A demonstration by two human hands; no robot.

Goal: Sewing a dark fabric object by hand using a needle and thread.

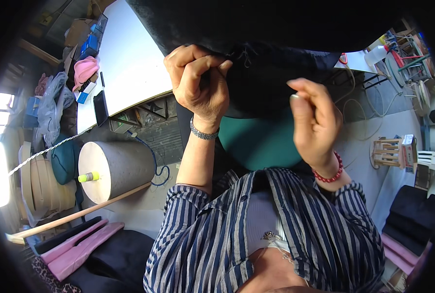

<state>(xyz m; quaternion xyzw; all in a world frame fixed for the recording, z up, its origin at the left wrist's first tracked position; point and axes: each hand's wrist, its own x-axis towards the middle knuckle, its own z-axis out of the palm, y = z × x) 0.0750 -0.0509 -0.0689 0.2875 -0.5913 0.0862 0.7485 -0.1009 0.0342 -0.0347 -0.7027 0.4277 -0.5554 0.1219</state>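
A large piece of black fabric (276,24) spans the top of the view, its lower edge hanging in front of me. My left hand (200,80) is closed on that edge, fingers curled and thumb pressed against them. Just right of its fingertips, a few loose threads (247,52) stick out from the fabric. Below and apart from the cloth, my right hand (315,119) is raised with thumb and forefinger brought close together. Whatever they may pinch is too small to make out. Under the fabric, between my forearms, lies a dark green round surface (256,144).
A white table (129,58) stands at left, with pink cloth (85,71) and blue boxes at its far side. Nearer are a large pale roll (120,168), a wooden pole (85,210) and pink-and-black pieces (81,249). A small wooden stool (387,152) is at right.
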